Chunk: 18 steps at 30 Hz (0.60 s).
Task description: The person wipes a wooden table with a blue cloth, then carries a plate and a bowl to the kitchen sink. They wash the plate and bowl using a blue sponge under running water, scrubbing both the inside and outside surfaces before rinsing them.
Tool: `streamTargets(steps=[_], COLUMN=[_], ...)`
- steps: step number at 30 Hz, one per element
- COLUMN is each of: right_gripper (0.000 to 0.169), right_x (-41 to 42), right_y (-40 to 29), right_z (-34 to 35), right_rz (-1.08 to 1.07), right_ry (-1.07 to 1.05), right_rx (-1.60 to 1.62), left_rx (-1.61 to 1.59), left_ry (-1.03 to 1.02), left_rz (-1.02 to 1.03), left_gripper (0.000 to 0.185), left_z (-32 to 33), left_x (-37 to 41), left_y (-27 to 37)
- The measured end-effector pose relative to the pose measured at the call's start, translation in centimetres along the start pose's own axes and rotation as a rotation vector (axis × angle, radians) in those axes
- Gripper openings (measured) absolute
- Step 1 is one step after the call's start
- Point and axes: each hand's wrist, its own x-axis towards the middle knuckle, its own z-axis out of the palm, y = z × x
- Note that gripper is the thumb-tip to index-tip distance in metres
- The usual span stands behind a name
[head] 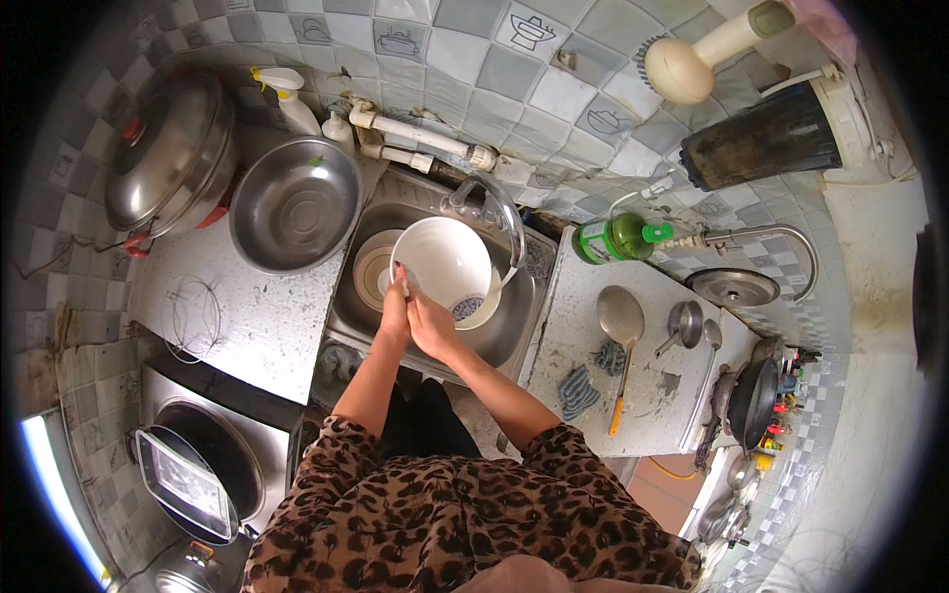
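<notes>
A white bowl [443, 256] is held above the stainless steel sink [511, 337], its hollow inside facing up toward me. My left hand [398, 310] grips the near left rim, thumb on the wall. Close beside it, my right hand [432, 326] is at the bowl's near edge, with its fingertips partly hidden. Under the curved chrome faucet [510, 222], a thin stream of water falls at the bowl's right. Lower in the sink are another white bowl [489, 311], partly covered, and stacked dishes [369, 273] with a brown ring.
To the left stand a steel basin [296, 207], a large lidded pot [167, 159] and a wire rack [194, 319]. A green bottle [619, 239], a skimmer [621, 315], striped cloths [578, 393] and a small saucepan [686, 326] occupy the right counter.
</notes>
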Motion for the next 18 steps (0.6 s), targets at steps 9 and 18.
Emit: streamTargets(steps=[9,18], right_gripper=[0.034,0.031], right_x=[-0.7,-2.1], right_y=[0.1,3.2], right_z=[-2.0,-1.3], right_rz=[-0.399,-0.303], right_ry=[0.291,0.276], right_rx=[-0.468,-0.482], left_rx=[-0.119,-0.164], left_ry=[-0.118,-0.005], left_rz=[0.0,0.016], left_gripper=[0.058,0.06], left_z=[1.0,2.4], left_x=[-0.5,-0.9], left_y=[0.9,-1.5])
